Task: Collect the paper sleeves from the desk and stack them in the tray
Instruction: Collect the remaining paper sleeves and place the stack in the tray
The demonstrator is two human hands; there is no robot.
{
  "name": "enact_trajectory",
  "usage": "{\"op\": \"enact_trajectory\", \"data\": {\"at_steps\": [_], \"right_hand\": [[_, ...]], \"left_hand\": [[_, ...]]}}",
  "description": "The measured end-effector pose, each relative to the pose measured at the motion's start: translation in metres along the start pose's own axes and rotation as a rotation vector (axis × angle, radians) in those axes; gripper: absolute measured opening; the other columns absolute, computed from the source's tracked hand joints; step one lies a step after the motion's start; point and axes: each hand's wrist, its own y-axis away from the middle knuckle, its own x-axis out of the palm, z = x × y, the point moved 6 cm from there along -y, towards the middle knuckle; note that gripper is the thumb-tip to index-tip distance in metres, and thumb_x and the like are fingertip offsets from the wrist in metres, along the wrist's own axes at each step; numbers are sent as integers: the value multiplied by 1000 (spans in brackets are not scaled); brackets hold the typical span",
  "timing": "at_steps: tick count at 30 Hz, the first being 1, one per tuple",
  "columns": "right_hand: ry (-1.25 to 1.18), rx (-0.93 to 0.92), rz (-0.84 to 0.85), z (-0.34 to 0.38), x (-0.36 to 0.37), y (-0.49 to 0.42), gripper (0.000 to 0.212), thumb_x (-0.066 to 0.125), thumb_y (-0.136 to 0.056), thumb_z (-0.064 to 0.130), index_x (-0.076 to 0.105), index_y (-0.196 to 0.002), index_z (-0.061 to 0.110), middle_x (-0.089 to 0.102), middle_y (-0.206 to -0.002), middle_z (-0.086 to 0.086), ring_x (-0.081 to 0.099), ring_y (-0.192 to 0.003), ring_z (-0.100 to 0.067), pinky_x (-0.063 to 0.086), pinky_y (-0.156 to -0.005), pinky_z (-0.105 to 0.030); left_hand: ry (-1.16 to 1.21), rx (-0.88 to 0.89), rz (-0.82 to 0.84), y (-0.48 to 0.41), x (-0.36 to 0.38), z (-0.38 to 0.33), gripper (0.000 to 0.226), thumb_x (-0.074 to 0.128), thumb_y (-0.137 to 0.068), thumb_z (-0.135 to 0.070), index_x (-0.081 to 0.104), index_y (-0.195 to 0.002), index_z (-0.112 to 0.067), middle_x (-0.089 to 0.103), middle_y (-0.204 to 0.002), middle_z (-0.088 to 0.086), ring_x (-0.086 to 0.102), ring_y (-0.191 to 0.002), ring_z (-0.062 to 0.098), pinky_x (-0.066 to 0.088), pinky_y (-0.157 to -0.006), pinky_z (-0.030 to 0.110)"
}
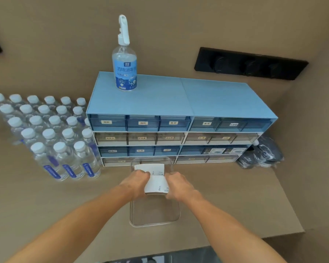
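White paper sleeves (pixel 156 182), a small flattened bundle, are pinched between both hands over the middle of the clear plastic tray (pixel 154 223). The left hand (pixel 136 182) is closed on the bundle's left edge and the right hand (pixel 176 185) on its right edge, fingers curled under. A second lot of sleeves (pixel 150 167) already lies in the far end of the tray, just beyond the held bundle and apparently overlapped by it.

Progress, as judged: the task appears near completion. No loose sleeves are visible on the brown desk (pixel 226 196) around the tray, so collection looks finished; what remains is to lower the bundle, release it and square the stack. The near half of the tray is bare. Whether the bundle already rests on the tray floor cannot be told.

Orientation: the tray's long axis runs away from the person, toward the drawer unit (pixel 179 130). The held bundle runs the same way, its printed end nearest the person and tilted slightly down to the right. The far sleeves lie crosswise, long side left to right.

Water bottles (pixel 51 137) stand well left.
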Motion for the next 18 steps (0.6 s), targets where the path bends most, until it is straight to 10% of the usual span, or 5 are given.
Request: {"op": "enact_trajectory", "data": {"at_steps": [18], "right_hand": [[207,-85,161,12,32,-41,55,81,-72,8,55,-121,6,60,-119,-16,61,-110,-34,54,-88,-41]], "left_hand": [[-11,-134,161,-21,35,7,54,76,-79,-14,52,-128,-5,58,-128,17,58,-117,32,50,-97,36]]}}
